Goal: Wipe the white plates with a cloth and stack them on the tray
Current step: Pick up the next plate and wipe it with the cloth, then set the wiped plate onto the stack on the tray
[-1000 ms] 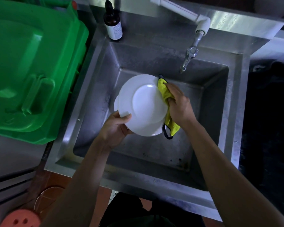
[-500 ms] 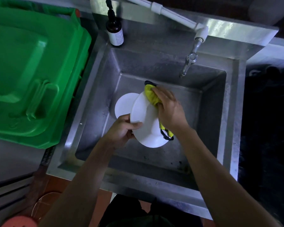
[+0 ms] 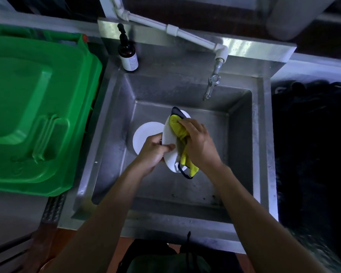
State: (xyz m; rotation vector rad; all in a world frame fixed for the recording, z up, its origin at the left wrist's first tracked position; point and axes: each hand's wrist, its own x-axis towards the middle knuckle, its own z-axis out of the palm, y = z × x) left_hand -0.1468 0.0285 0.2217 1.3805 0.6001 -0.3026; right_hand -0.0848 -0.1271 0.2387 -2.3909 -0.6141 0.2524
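Two hands work over the sink [image 3: 242, 134]: the left hand [image 3: 156, 152] grips the plate [image 3: 170, 142], now tipped nearly edge-on from facing up, long axis running away from the person, so the right hand [image 3: 197, 142], clutching the cloth [image 3: 180, 133], wipes its face, another plate [image 3: 144, 134] lying below.

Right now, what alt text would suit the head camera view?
Over a steel sink, a left hand holds a tilted round white plate while the right hand wipes it with a yellow cloth; another white plate lies below.
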